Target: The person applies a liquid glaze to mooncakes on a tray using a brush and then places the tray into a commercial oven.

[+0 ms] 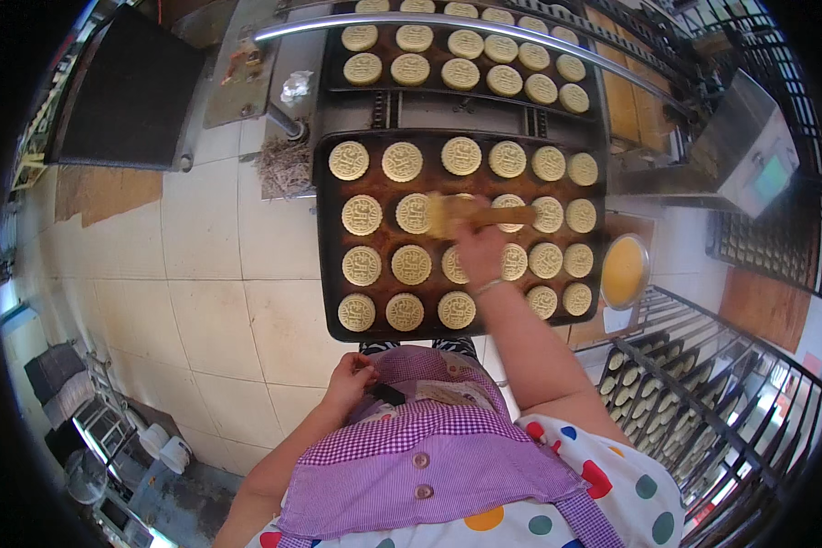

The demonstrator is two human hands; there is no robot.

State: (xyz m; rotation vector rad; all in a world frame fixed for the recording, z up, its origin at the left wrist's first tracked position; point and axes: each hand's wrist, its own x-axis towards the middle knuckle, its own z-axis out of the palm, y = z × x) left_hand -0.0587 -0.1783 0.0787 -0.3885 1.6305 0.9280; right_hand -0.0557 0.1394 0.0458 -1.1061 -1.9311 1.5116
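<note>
The purple apron (420, 466) is nearest; just left of it the left hand (349, 379) has curled fingers, whether gripping anything I cannot tell. Beyond, the right hand (477, 239) grips a brush (507, 216) over the second-farthest row of stamped cakes (402, 162) on the tray (385, 236). Heavy pressure could smear their patterns; a rightward elbow swing might catch the bowl (626, 271). A metal bar (484, 27) crosses above the far tray (434, 52), hampering reach.
</note>
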